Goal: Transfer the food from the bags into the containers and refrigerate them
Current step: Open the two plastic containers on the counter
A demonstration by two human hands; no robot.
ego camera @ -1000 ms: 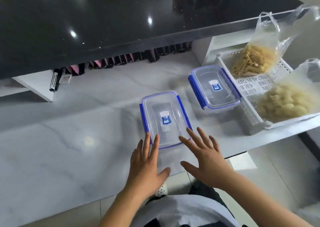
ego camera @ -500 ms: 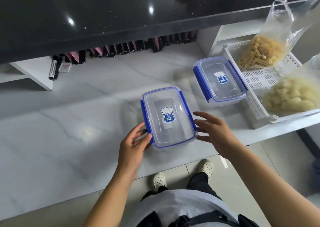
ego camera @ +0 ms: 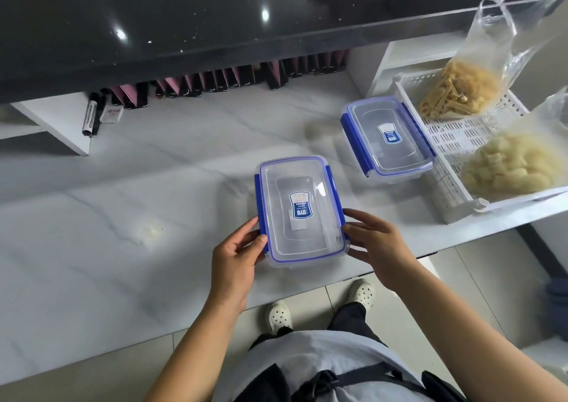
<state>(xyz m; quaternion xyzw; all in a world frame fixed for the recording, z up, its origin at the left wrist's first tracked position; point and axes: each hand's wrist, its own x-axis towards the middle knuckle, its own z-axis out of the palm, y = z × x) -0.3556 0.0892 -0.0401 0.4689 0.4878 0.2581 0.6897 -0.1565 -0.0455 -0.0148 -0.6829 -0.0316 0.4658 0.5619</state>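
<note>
Near container (ego camera: 299, 208) is seen lying flat on the white marble-patterned desk (ego camera: 123, 232), close to the near edge, at centre of view. Its clear lid with blue rim is fitted, the blue side clasps are folded down, and a blue label is seen on the lid. Nothing can be made out inside it. It is grasped from both sides: the left hand (ego camera: 236, 248) is set at its 8 o'clock corner, thumb and curled fingers against the left clasp; the right hand (ego camera: 378, 242) is set at its 4 o'clock corner, thumb and bent fingers against the right clasp. A second container (ego camera: 388, 139) of the same kind, lid also on, is noted at 2 o'clock from the first, well apart from it and just beside a white slotted basket (ego camera: 455, 134). Two clear plastic bags are held in the basket: a bag of yellow stick-shaped pasta (ego camera: 458, 91) at its far end, handles standing up, and a bag of pale rounded pieces (ego camera: 516, 165) at its near end. At 10 o'clock a black marker (ego camera: 90, 116) is seen against a white shelf support. A row of dark and pink items (ego camera: 215, 82) is lined up under the black upper counter (ego camera: 184, 17) at 12 o'clock.
</note>
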